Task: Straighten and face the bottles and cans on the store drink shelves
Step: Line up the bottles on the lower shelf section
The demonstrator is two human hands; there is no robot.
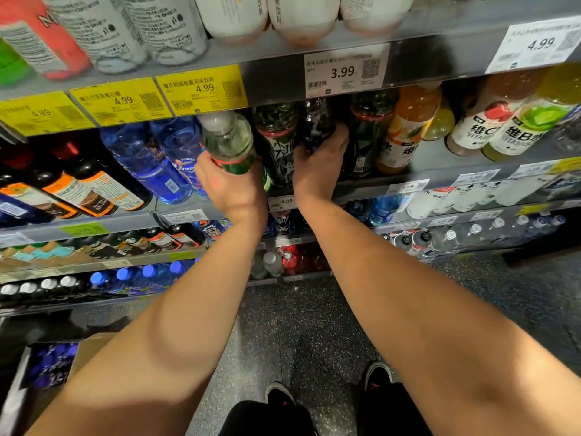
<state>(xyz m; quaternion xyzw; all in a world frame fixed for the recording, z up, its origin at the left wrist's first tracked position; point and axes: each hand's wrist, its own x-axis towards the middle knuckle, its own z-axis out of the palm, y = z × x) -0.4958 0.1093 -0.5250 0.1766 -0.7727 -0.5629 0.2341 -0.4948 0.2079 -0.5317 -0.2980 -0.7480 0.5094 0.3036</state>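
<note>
Left hand: the left hand grips a clear plastic bottle with a green label and white cap low on its body, fingers wrapped round the far side and out of sight, thumb on the near side
Clear bottle: tilted, cap leaning towards the yellow price tags on the shelf edge above, held at the front of the grey metal middle shelf, just left of the dark bottles
Right hand: the right hand reaches into the same shelf and holds a dark bottle with a blue-black patterned label, thumb up along its right side; the other fingers are hidden behind the bottle, so how they lie I cannot tell
Dark bottles: a dark bottle with a green-and-white patterned label stands between the two hands; another dark green bottle stands just right of the right hand
Left neighbours: blue translucent plastic bottles crowd right up against the left hand; black bottles with orange labels lie further left
Right neighbours: an orange juice bottle with a white label, then white-labelled vitamin drink bottles
Above: a white price tag reading 3.99 hangs over the dark bottles
Below: lower shelves of bottles, speckled grey floor, black shoes
</note>
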